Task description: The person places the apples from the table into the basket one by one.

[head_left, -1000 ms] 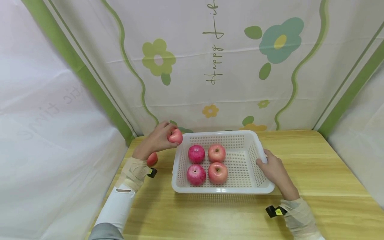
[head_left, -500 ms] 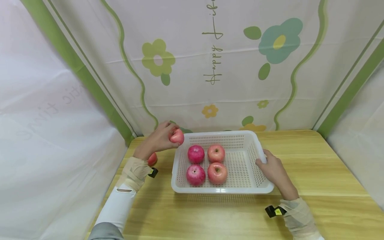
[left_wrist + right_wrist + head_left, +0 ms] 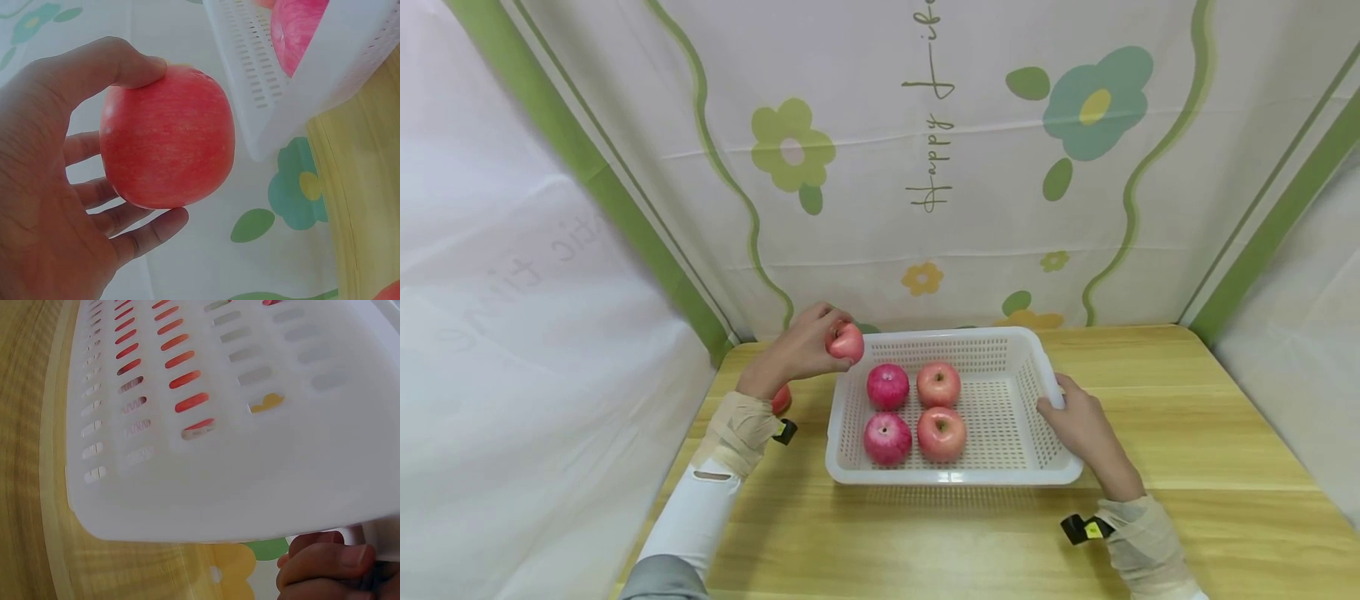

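Observation:
My left hand (image 3: 808, 346) holds a red apple (image 3: 169, 137) beside the back left corner of a white plastic basket (image 3: 955, 477). In the left wrist view, the thumb lies on the apple near its stem end and the fingers are behind and below it. Two deep pink apples (image 3: 887, 439) and two paler red apples (image 3: 942, 434) sit in the left half of the basket. My right hand (image 3: 1082, 421) grips the basket's right rim. The right wrist view shows that hand's curled fingers (image 3: 325, 565) under the rim, with red fruit visible through the slots.
Another red apple (image 3: 782, 400) lies on the wooden table (image 3: 910, 542), partly hidden by my left wrist. A white curtain (image 3: 865, 233) with printed flowers stands behind the table, and white cloth hangs on both sides.
My left hand has shifted slightly to the right with the apple, closer to the basket's back left corner. The right hand keeps its grip on the rim.

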`<act>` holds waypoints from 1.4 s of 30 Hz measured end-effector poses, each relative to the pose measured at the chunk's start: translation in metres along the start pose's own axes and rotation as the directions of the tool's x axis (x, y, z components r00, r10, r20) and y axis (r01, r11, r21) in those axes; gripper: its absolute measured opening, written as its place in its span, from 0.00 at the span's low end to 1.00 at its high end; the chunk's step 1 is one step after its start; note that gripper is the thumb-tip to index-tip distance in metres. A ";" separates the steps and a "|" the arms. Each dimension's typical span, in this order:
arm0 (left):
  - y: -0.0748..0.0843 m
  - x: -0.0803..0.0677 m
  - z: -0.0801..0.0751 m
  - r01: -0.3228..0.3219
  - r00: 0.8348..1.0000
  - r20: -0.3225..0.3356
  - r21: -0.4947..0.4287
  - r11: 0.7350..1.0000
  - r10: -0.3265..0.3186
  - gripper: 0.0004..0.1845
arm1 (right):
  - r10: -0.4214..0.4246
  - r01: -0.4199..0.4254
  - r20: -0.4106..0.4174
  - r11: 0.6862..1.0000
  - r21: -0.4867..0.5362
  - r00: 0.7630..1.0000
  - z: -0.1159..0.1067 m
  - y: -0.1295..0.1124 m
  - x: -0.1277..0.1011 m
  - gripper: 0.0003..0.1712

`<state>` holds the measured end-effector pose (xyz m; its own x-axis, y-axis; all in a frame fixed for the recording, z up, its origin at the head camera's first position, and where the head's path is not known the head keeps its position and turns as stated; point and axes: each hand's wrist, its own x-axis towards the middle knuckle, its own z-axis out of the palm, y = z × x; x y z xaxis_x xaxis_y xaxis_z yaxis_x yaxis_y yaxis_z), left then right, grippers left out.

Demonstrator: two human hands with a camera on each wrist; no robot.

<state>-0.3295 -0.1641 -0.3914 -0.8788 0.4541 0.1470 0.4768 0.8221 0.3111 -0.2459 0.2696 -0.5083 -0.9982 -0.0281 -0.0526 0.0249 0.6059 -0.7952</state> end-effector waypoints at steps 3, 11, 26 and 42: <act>0.001 0.000 0.000 -0.009 1.000 0.000 0.002 1.000 0.009 0.36 | 0.002 -0.002 0.003 1.000 0.001 1.000 0.000 -0.001 0.000 0.41; 0.005 0.000 0.000 -0.036 0.999 0.018 0.007 0.999 0.036 0.37 | 0.013 -0.013 0.005 1.000 -0.006 1.000 0.000 0.000 0.001 0.41; 0.014 0.003 0.002 -0.056 0.998 0.020 0.026 0.998 0.056 0.35 | 0.003 -0.003 0.002 1.000 -0.012 1.000 0.000 0.001 0.001 0.41; 0.023 0.006 0.005 -0.095 0.995 0.024 0.023 0.995 0.094 0.34 | 0.016 -0.016 0.005 1.000 -0.015 1.000 -0.001 0.000 0.001 0.41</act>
<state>-0.3235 -0.1409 -0.3884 -0.8292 0.5375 0.1533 0.5583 0.7830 0.2742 -0.2473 0.2699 -0.5077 -0.9974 -0.0224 -0.0681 0.0397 0.6180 -0.7852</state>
